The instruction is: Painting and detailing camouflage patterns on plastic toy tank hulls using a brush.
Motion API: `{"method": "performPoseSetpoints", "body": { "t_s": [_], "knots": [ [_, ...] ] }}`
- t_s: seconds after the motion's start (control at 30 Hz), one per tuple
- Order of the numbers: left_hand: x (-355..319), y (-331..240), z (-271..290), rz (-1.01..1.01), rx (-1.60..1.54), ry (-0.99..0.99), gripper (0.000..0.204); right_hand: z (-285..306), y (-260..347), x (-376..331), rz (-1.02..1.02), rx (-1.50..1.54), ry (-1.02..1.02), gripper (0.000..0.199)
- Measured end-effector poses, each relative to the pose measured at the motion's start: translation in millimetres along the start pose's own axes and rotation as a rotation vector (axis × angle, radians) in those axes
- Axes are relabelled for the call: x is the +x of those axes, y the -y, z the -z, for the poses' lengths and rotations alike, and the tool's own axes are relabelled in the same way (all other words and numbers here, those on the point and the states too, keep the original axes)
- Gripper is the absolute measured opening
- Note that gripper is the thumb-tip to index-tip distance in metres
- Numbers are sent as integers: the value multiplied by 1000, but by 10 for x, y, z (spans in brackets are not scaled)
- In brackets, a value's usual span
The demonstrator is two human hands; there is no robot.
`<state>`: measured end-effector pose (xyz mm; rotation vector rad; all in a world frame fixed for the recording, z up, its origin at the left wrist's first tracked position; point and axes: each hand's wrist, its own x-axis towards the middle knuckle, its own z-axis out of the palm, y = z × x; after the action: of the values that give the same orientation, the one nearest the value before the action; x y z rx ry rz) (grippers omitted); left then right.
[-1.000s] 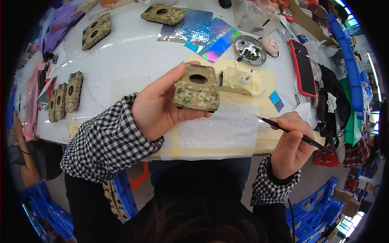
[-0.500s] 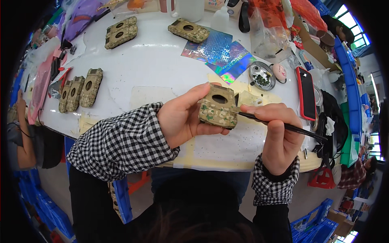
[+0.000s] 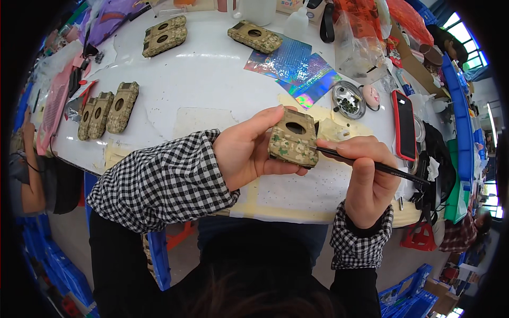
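My left hand holds a camouflage-painted model tank hull over the near part of the table, thumb on its far side and fingers beneath. The hull has a round dark opening in its upper face. A pair of slim black tweezers is pinched in my right hand, between thumb and fingers. Their tip meets the right edge of the hull; whether it grips a small part there is too small to tell. Behind the right hand lies a yellowish sheet with small bits on it.
More hulls stand at the left, with others at the back and one beside shiny holographic sheets. A round dish of tiny dark green parts sits right of centre, near a red-cased phone. Blue crates line the right.
The view has shifted slightly, so the table things appear a little to the right or higher. The hull is turned slightly in my left hand; the tweezers stay at its right edge.
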<state>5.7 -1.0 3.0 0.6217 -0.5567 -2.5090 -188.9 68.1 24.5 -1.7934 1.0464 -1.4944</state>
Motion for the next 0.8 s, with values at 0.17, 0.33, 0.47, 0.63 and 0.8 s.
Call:
{"method": "performPoseSetpoints", "body": {
  "t_s": [0.17,0.33,0.47,0.63,0.8],
  "knots": [
    [9,-3,-12,13,-14,2,44,15,-8,-3,27,-50,9,21],
    [15,12,17,2,-3,25,44,1,-3,-4,32,-43,-1,22],
    [13,10,23,-2,2,31,44,4,-7,-5,28,-38,5,22],
    [10,8,3,1,-5,6,44,-11,-1,-14,8,-13,-17,22],
    [25,7,-7,11,-20,5,45,-26,-8,-40,-44,32,-62,20]
  ]
}}
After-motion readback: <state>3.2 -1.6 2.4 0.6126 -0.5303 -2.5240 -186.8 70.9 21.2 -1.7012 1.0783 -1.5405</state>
